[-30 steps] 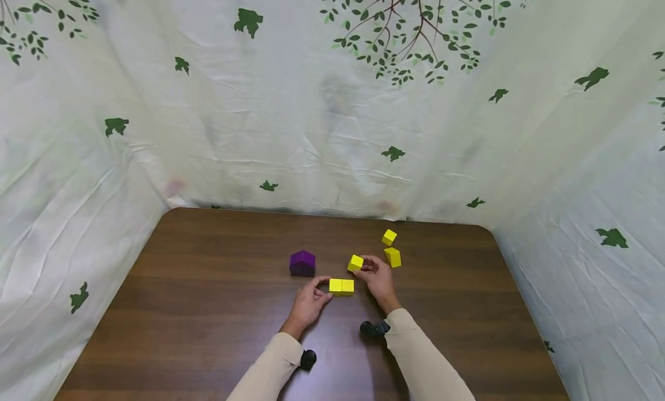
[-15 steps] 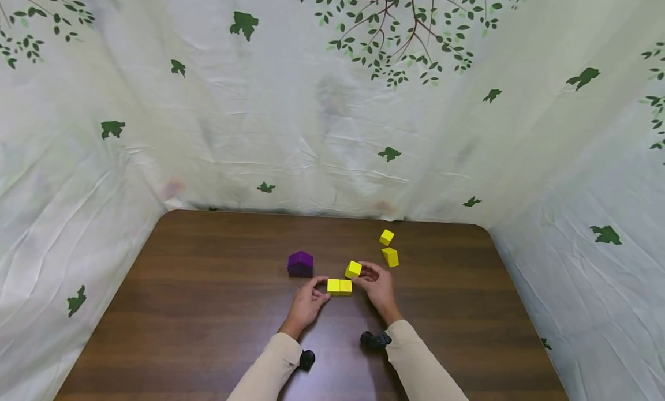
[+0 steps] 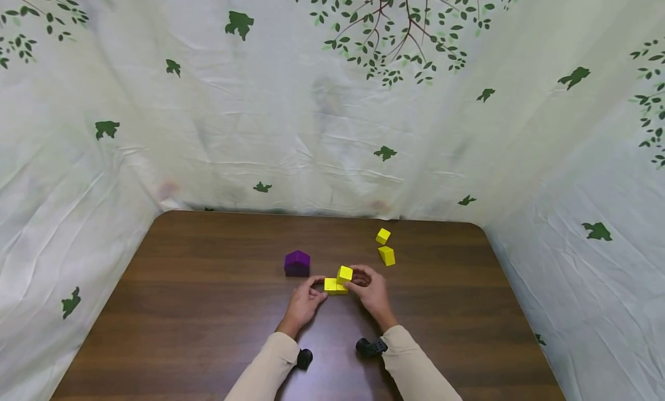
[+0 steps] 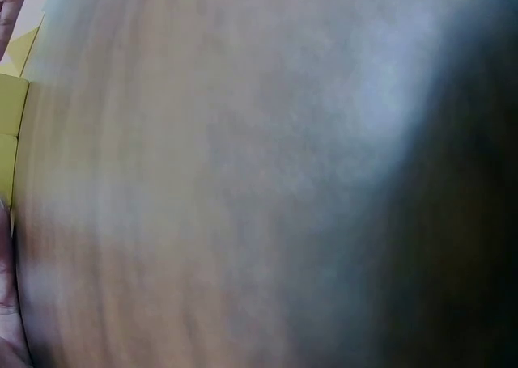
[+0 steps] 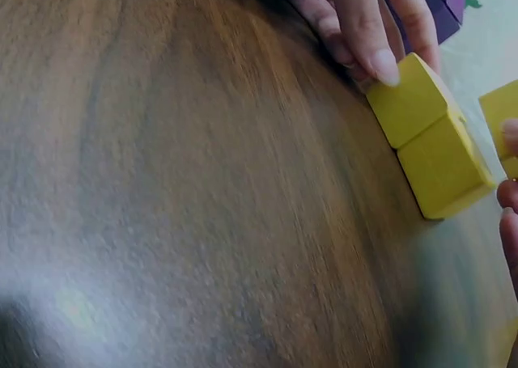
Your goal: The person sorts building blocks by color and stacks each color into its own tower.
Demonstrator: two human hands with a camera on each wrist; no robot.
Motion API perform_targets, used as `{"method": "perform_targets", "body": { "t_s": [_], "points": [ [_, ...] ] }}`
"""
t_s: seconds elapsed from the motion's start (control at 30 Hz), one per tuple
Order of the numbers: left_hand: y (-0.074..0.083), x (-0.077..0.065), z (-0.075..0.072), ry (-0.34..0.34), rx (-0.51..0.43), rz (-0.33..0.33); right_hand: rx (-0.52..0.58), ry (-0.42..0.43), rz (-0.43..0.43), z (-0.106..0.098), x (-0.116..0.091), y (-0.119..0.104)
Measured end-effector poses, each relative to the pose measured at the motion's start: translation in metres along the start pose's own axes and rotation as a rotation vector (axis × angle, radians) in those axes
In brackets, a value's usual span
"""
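Note:
Two yellow blocks stand side by side on the table, a left yellow block (image 3: 329, 285) and a right yellow block (image 5: 445, 166), their faces touching. My left hand (image 3: 303, 304) pinches the left one at its outer end, thumb at the near side and a finger behind. Between thumb and fingers of my right hand (image 3: 375, 291) is a yellow cube (image 3: 344, 274), held raised over the right block; the right wrist view shows a gap between them. In the left wrist view only slivers of the yellow blocks (image 4: 10, 105) and fingers show at the left edge.
A purple house-shaped block (image 3: 297, 263) stands just behind my left hand. Two loose yellow blocks, one nearer (image 3: 387, 255) and one farther (image 3: 383, 235), lie toward the back right. The brown table (image 3: 208, 320) ends at a leaf-printed white cloth (image 3: 291, 130).
My right hand has carried the yellow cube leftward and toward me, from behind the pair's right end to over the right block. The left hand stays at the left block.

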State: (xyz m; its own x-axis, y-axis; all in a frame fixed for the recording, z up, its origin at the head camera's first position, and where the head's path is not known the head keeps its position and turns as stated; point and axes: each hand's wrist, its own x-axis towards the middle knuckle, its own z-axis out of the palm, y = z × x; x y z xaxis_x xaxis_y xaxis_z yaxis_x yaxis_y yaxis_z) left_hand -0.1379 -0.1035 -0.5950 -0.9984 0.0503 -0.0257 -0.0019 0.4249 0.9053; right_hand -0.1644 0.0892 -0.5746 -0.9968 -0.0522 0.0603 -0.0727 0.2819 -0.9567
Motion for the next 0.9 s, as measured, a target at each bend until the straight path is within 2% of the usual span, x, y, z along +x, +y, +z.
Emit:
{"method": "perform_targets", "body": {
  "t_s": [0.13,0.47,0.9],
  "points": [
    [-0.001,0.000,0.000,-0.004,0.006,-0.010,-0.014,-0.021,-0.040,0.004,-0.002,-0.003],
    [0.000,0.000,-0.001,-0.005,0.004,-0.011,-0.106,-0.057,-0.045,0.011,-0.002,-0.004],
    [-0.001,0.001,-0.001,-0.012,0.000,0.006,-0.131,-0.100,-0.047,0.018,-0.005,-0.003]
  ]
}}
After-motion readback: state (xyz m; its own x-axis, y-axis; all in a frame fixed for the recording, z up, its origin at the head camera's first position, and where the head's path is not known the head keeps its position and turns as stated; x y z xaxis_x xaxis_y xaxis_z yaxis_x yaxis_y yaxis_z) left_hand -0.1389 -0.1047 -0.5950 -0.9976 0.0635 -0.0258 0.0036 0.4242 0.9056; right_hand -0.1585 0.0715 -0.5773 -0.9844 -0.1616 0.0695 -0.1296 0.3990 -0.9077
